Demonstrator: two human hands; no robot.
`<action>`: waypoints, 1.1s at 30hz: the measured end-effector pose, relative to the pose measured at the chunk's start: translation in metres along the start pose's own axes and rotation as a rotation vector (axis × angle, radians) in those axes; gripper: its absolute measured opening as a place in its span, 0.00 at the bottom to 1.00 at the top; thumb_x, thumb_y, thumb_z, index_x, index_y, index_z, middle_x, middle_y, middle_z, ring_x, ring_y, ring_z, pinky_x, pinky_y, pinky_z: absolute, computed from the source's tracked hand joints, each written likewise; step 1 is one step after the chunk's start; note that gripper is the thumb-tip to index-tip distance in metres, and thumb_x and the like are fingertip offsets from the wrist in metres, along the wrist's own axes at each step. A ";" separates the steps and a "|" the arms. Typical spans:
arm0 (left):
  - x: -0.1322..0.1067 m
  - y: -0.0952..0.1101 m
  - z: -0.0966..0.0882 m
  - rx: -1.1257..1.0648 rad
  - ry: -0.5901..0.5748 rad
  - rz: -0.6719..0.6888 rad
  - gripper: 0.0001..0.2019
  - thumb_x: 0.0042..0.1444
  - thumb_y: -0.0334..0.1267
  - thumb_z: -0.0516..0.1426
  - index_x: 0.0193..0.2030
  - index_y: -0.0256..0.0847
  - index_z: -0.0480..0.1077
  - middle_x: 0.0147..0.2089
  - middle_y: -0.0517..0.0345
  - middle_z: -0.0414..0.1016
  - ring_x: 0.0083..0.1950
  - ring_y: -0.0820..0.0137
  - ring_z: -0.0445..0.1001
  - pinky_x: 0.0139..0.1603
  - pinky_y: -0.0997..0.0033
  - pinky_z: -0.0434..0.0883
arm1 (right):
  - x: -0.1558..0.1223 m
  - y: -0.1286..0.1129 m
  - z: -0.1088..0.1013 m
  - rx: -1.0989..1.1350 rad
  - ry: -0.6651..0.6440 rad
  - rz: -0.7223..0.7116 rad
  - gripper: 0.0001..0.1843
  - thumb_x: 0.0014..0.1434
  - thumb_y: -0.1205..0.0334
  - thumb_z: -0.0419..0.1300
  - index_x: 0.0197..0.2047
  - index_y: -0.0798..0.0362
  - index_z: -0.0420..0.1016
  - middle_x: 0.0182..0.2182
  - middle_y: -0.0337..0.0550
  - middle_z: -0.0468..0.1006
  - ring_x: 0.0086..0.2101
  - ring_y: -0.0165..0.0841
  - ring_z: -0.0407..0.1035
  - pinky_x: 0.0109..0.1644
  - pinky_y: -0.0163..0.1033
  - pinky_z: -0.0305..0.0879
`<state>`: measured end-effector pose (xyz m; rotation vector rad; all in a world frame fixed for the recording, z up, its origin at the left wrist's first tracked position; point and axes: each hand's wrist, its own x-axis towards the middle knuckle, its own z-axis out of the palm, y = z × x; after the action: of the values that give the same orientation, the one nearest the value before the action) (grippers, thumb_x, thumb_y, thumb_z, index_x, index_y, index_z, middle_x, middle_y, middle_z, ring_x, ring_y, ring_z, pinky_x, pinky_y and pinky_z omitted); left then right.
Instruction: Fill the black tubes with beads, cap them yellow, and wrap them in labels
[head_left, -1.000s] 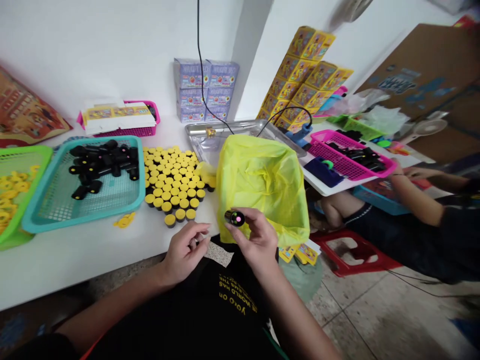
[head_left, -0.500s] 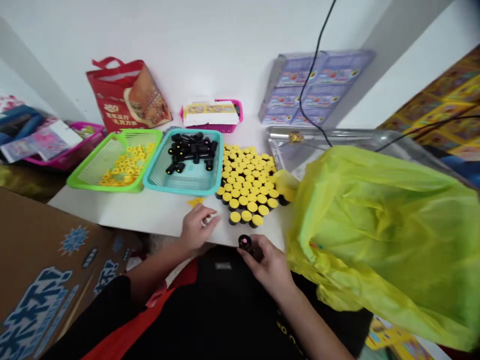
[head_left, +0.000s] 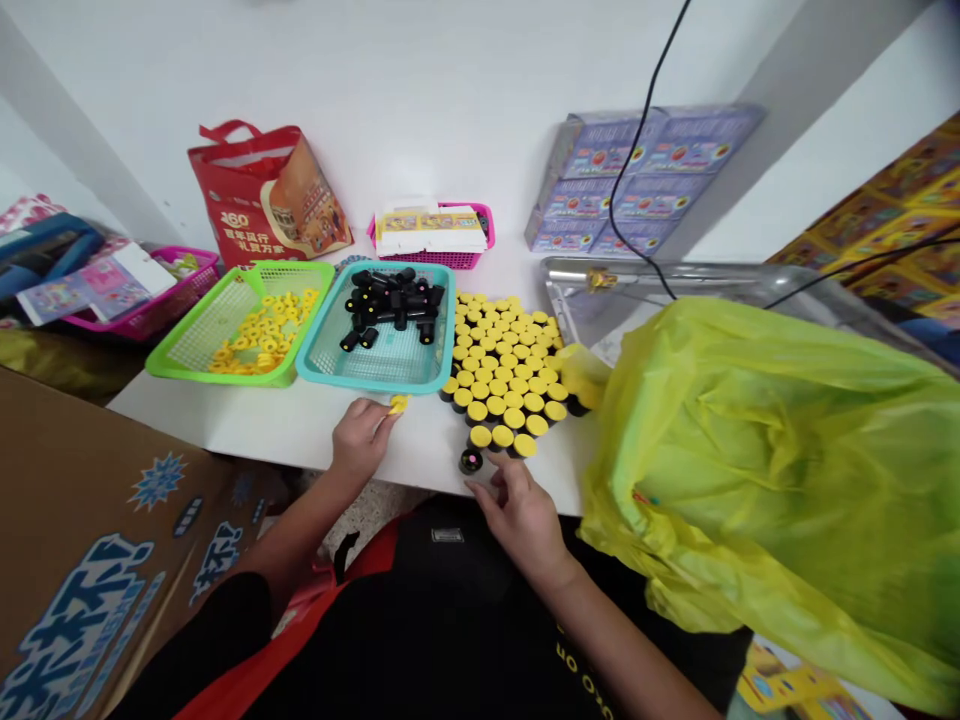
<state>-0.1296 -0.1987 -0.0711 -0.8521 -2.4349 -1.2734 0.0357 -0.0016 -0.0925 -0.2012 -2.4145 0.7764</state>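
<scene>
The left hand (head_left: 360, 440) pinches a small yellow plastic piece (head_left: 399, 404) over the white counter (head_left: 420, 455), before the turquoise mesh basket (head_left: 375, 384). Near the counter's front edge stands a short black cylinder with a pink dot (head_left: 471, 461), just in front of the clustered yellow-topped black cylinders (head_left: 499, 387). The right hand (head_left: 525, 515) is beside it, grip spread; whether it touches, I cannot tell.

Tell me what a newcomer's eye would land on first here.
Probably the big yellow-green bag, spread open at the right. Next, the cluster of yellow-topped black cylinders on the white table, just right of the turquoise basket. Then the left hand, pinching a small yellow piece in front of that basket.
</scene>
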 end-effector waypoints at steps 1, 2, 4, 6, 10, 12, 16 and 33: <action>-0.004 0.012 -0.002 -0.088 0.009 -0.025 0.11 0.63 0.43 0.56 0.35 0.42 0.75 0.35 0.53 0.73 0.39 0.67 0.71 0.43 0.68 0.69 | -0.001 -0.004 -0.006 0.050 0.011 0.030 0.14 0.63 0.56 0.60 0.49 0.53 0.71 0.30 0.42 0.74 0.25 0.33 0.70 0.29 0.38 0.70; -0.007 0.025 -0.004 -0.184 -0.024 -0.047 0.10 0.63 0.43 0.57 0.34 0.41 0.75 0.34 0.55 0.72 0.36 0.68 0.70 0.39 0.69 0.68 | -0.002 -0.009 -0.012 0.123 0.010 0.063 0.14 0.62 0.55 0.61 0.49 0.53 0.71 0.30 0.42 0.74 0.25 0.32 0.70 0.30 0.38 0.70; -0.015 0.053 -0.004 -0.377 -0.194 -0.072 0.11 0.61 0.43 0.59 0.32 0.40 0.74 0.31 0.57 0.70 0.32 0.71 0.68 0.34 0.72 0.66 | -0.001 -0.020 -0.023 0.346 -0.048 0.150 0.17 0.61 0.54 0.63 0.51 0.51 0.71 0.33 0.43 0.76 0.28 0.32 0.71 0.32 0.37 0.71; -0.022 0.076 0.000 -0.536 -0.412 -0.104 0.12 0.60 0.44 0.59 0.30 0.38 0.73 0.29 0.58 0.70 0.30 0.73 0.68 0.32 0.73 0.65 | 0.001 -0.030 -0.030 0.630 -0.152 0.281 0.19 0.61 0.51 0.63 0.51 0.50 0.73 0.34 0.43 0.78 0.30 0.32 0.73 0.31 0.36 0.70; -0.027 0.088 0.015 -0.667 -0.653 -0.257 0.15 0.62 0.49 0.56 0.34 0.38 0.71 0.27 0.60 0.70 0.28 0.73 0.68 0.30 0.74 0.66 | 0.003 -0.034 -0.030 0.980 -0.179 0.599 0.17 0.55 0.46 0.67 0.33 0.52 0.75 0.22 0.37 0.74 0.21 0.28 0.67 0.22 0.32 0.60; -0.024 0.080 0.028 -0.554 -0.586 -0.266 0.16 0.58 0.50 0.59 0.43 0.39 0.71 0.31 0.60 0.71 0.28 0.73 0.68 0.30 0.73 0.67 | 0.003 -0.027 -0.028 1.041 -0.085 0.720 0.18 0.51 0.47 0.70 0.28 0.52 0.74 0.21 0.36 0.74 0.19 0.26 0.64 0.21 0.31 0.57; -0.020 0.062 0.055 -0.195 -0.436 -0.090 0.20 0.46 0.45 0.68 0.44 0.41 0.72 0.38 0.58 0.72 0.31 0.72 0.68 0.34 0.71 0.67 | 0.001 -0.012 -0.024 1.117 0.037 0.874 0.16 0.45 0.51 0.73 0.26 0.54 0.75 0.18 0.36 0.72 0.18 0.25 0.63 0.19 0.30 0.54; -0.032 0.068 0.074 -0.186 -0.557 -0.010 0.07 0.53 0.39 0.65 0.35 0.39 0.73 0.33 0.59 0.75 0.33 0.71 0.71 0.34 0.73 0.66 | 0.013 -0.013 -0.009 0.899 0.049 0.937 0.21 0.39 0.52 0.74 0.24 0.52 0.67 0.14 0.30 0.67 0.13 0.23 0.57 0.16 0.31 0.46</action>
<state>-0.0605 -0.1202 -0.0843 -1.4085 -2.7529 -1.4336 0.0312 -0.0043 -0.0728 -0.9697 -1.6018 2.1100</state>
